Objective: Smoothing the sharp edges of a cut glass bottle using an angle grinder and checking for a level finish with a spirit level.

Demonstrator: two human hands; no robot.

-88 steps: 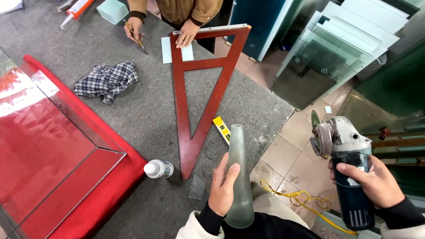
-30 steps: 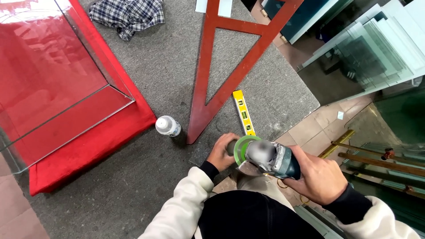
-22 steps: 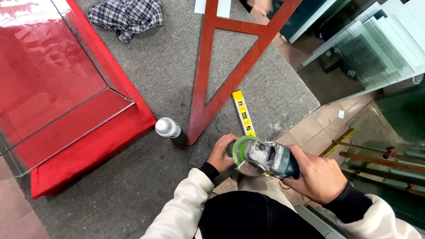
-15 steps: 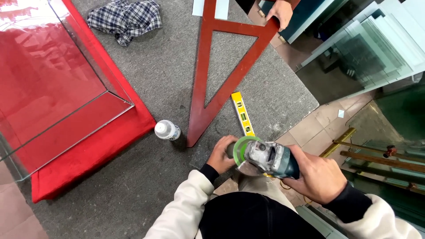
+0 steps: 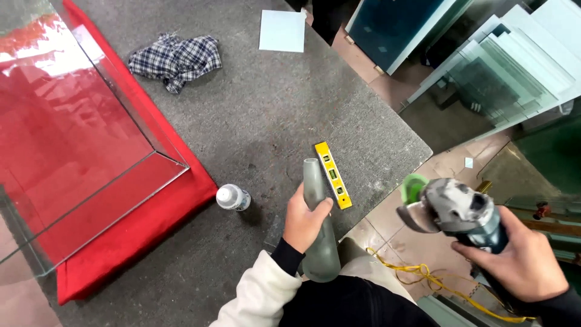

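1. Glass piece (image 5: 319, 233), narrow, curved and frosted, lies over the counter (image 5: 272, 121) edge at 6 o'clock, gripped at mid-length by the left hand (image 5: 304, 218).
2. Glass tank (image 5: 72, 151) on a red mat (image 5: 139, 230) fills the 9 o'clock side.
3. Angle grinder (image 5: 454, 212), at 4 o'clock off the counter, is held in the closed right hand (image 5: 523, 260).
4. Checked cloth (image 5: 175, 57) lies at 11 o'clock.
5. Yellow level (image 5: 332, 174) lies just beside the glass piece.
6. Small white bottle (image 5: 232, 197) lies touching the mat's edge.

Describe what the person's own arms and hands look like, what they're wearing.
Both hands are bare, with no gloves. The left hand comes out of a cream-white sleeve with a black inner cuff at the wrist. The right hand shows a dark, black-looking sleeve at the wrist. No rings, watch or markings are visible.
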